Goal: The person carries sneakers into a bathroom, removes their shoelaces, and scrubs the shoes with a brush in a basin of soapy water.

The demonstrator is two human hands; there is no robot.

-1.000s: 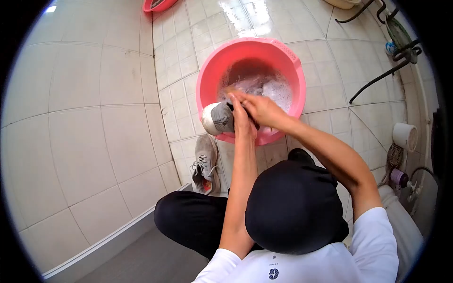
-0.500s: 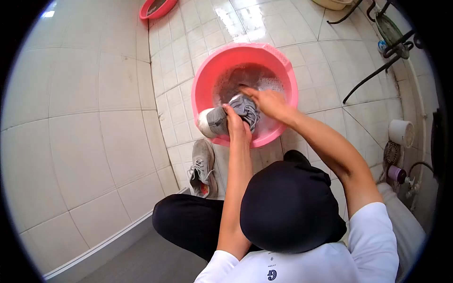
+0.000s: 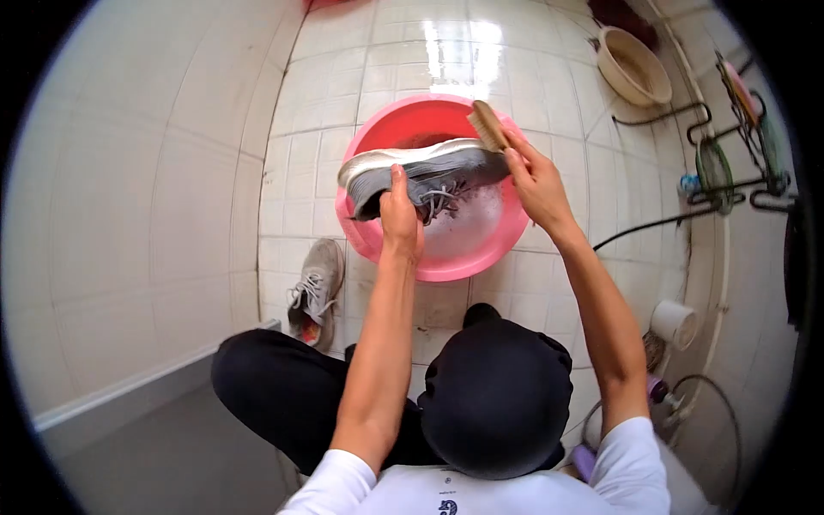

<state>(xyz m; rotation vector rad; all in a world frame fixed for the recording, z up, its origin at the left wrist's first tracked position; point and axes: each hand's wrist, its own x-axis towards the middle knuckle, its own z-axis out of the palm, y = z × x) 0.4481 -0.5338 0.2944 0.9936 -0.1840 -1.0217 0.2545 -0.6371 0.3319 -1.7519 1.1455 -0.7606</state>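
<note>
My left hand (image 3: 401, 215) grips a wet grey sneaker (image 3: 433, 176) near its heel and holds it on its side over the pink basin (image 3: 352, 225). The white sole faces away from me and the laces hang toward me. In my right hand (image 3: 534, 180) is a scrubbing brush (image 3: 487, 126) with a wooden back and pale bristles, close to the toe of the sneaker; whether the bristles touch it I cannot tell. Soapy water (image 3: 463, 227) with foam lies in the basin. A second grey shoe (image 3: 318, 287) stands on the floor to the left of the basin.
Around the basin runs a white tiled floor (image 3: 549, 94), with a tiled wall on the left. A cream basin (image 3: 611, 75) sits at the back right, near a black metal rack (image 3: 738, 184). A white cylindrical container (image 3: 674, 324) and a hose (image 3: 736, 429) are at the right.
The sneaker has been lifted and turned, so its sole edge faces away. My right hand has risen out of the water with the brush now in plain view. The camera view has shifted.
</note>
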